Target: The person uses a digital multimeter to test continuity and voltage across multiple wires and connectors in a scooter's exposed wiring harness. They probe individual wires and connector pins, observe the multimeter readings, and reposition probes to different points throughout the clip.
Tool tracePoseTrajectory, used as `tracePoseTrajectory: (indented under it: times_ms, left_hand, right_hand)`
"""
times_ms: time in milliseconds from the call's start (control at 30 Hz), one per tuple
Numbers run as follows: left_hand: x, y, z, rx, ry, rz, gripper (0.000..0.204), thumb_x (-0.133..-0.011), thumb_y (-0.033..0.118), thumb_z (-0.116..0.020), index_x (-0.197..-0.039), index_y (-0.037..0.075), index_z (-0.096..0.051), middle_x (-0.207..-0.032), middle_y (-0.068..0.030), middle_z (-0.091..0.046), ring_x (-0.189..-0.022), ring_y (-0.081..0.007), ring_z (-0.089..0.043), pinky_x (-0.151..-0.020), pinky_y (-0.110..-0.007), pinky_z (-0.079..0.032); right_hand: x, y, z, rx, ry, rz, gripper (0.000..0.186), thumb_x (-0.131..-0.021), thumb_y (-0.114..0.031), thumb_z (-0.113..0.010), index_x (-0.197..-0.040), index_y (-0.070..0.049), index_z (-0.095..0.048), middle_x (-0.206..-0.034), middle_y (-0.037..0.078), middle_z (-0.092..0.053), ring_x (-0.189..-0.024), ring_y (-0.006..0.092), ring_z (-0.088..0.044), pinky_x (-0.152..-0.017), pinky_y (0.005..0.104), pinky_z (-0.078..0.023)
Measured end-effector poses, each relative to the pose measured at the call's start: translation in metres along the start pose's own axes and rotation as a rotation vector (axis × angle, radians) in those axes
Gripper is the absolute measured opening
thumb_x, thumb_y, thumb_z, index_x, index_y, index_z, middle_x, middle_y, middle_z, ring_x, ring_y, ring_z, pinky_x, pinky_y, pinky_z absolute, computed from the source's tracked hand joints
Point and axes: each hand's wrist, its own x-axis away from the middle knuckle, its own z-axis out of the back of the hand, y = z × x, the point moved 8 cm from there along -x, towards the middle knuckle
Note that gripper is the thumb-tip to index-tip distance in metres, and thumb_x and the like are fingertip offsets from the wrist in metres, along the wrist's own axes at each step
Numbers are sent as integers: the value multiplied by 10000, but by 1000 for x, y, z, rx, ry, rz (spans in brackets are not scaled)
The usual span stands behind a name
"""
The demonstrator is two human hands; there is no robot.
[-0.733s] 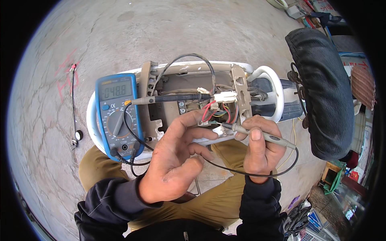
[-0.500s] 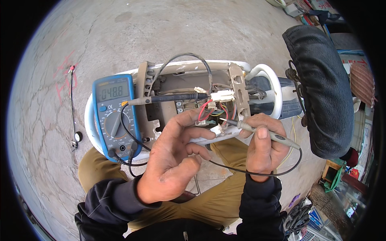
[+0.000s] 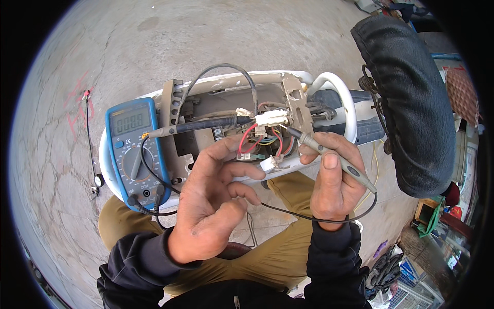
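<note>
My right hand (image 3: 337, 177) pinches a grey multimeter probe (image 3: 337, 158) between thumb and fingers. Its metal tip points up-left at the lower right of a white wire connector (image 3: 271, 118); whether they touch I cannot tell. A second probe (image 3: 200, 125) lies across the frame, its front end reaching that connector's left side. My left hand (image 3: 211, 203) is half curled with fingers apart and nothing visible in it; its index fingertip is beside the red wires (image 3: 248, 139). Below them hangs a loose white plug (image 3: 269, 164). The blue multimeter (image 3: 135, 154) leans at the left, its display lit with digits.
A white-tubed vehicle frame (image 3: 339, 85) with an exposed wiring bay (image 3: 216, 103) spans the middle. On the right stands a black padded seat (image 3: 404, 105). A small gauge with a hose (image 3: 99, 179) lies on the concrete floor (image 3: 118, 46). Clutter (image 3: 411, 278) fills the lower right.
The right hand's probe tip has moved up from beside the loose plug to the white connector. The meter's digits have changed. The whole view has shifted slightly; my left hand keeps its pose.
</note>
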Motion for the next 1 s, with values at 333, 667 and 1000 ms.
tracePoseTrajectory:
  times_ms: [333,667,1000]
  left_hand:
    - [-1,0,1,55,32,-52,862,-860,-129,-519,-1689,-33,-300,-1622,-210,-468,-1210,-232,-632,-907,-356,-621]
    - [1,-3,1,69,70,-6,808,-870,-125,-507,-1654,-69,-318,-1603,-210,-507,-1244,-251,-657,-934,-346,-610]
    - [8,-7,-5,-120,-89,-99,798,-860,-108,-505,-1649,-66,-395,-1712,-213,-410,-1325,-274,-643,-963,-354,-575]
  right_hand:
    - [2,-2,-1,122,-76,-108,389,-1133,-258,-635,-1312,82,-695,-1061,188,-770,-897,193,-745,-916,353,-578]
    - [5,-2,0,22,-109,-135,354,-1122,-247,-645,-1260,74,-702,-1036,198,-752,-861,208,-711,-818,350,-569]
    - [2,-5,-11,114,-232,-20,306,-1097,-208,-636,-1188,75,-710,-999,193,-733,-786,195,-669,-696,325,-534]
